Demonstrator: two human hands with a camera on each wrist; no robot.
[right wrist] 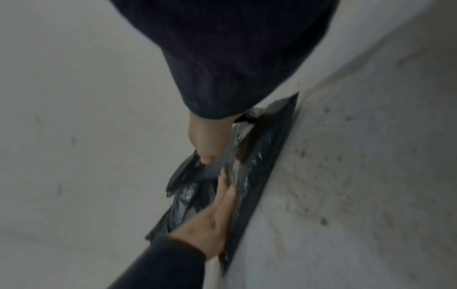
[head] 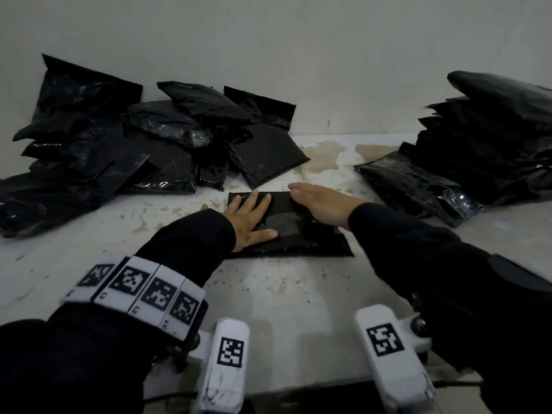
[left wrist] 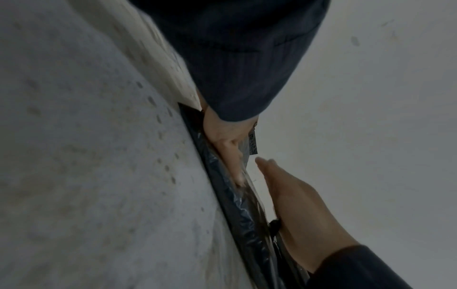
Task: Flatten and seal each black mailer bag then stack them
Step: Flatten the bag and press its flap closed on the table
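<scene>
One black mailer bag (head: pixel 301 245) lies flat on the white table, in front of me. My left hand (head: pixel 249 218) rests palm down on its left half, fingers spread and straight. My right hand (head: pixel 322 206) lies over the right half with straight fingers, tilted on its edge. In the left wrist view my left hand (left wrist: pixel 226 148) presses the bag (left wrist: pixel 237 211), and the right hand (left wrist: pixel 296 207) slants over it. In the right wrist view the right hand's thumb (right wrist: pixel 206 150) touches the crinkled bag (right wrist: pixel 262 176), with the left hand (right wrist: pixel 217 215) flat below.
A loose pile of black mailer bags (head: pixel 119 144) leans against the wall at the back left. A stack of black mailer bags (head: pixel 478 150) stands at the right. The stained white table (head: pixel 298 309) runs to its near edge below my wrists.
</scene>
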